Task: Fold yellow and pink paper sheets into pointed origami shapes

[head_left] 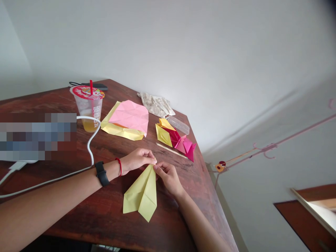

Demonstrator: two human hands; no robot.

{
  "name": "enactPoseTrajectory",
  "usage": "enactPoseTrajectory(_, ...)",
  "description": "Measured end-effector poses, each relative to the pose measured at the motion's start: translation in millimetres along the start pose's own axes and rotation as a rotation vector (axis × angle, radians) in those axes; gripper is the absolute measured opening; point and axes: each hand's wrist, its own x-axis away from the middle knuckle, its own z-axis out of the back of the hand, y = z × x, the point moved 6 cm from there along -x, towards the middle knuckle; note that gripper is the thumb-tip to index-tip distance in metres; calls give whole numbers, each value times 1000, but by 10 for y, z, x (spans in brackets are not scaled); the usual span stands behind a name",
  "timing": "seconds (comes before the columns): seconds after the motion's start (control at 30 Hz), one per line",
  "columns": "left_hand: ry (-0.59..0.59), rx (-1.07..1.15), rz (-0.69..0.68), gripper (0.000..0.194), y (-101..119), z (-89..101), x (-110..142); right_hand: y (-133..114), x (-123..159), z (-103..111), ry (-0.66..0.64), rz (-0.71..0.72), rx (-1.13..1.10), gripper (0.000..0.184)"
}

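**Our left hand (136, 160) and right hand (169, 178) pinch a folded yellow origami paper (143, 194)**

The folded paper sits low in the middle of the frame, over the wooden table (105, 206). Its narrow point rises between our hands, and its wider, flapped end spreads toward the bottom of the frame. Our fingers are closed narrowly on that point from both sides, with the two sets of fingertips meeting on the paper. A black wristwatch (102, 173) and a red thread bracelet (119, 167) circle our left wrist.

Just above our hands, a thin clear stick (172, 150) lies on the table. Beyond it, right of centre, lies a cluster of folded yellow and magenta paper pieces (174, 138), with a clear plastic case (177, 125) touching its upper edge. Toward the top centre, a creased pink sheet (128, 117) rests on a yellow sheet (118, 129), and a crumpled pale cloth (156, 105) lies near the far table edge.

At upper left stands a plastic cup (88, 108) with a red lid, a red straw and yellow liquid inside. A white cable (90, 147) curves past it, and a black device (94, 85) lies behind it. A pixelated patch hides part of the left side.
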Motion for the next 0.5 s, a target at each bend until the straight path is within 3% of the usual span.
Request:
enactPoseTrajectory(0.3, -6, 113, 14, 32, 19, -78, 54, 17, 8, 5, -7, 30, -51, 43)
enactPoseTrajectory(0.5, 43, -11, 8, 43, 8, -12, 48, 116, -26, 22, 1, -62, -174, 41)
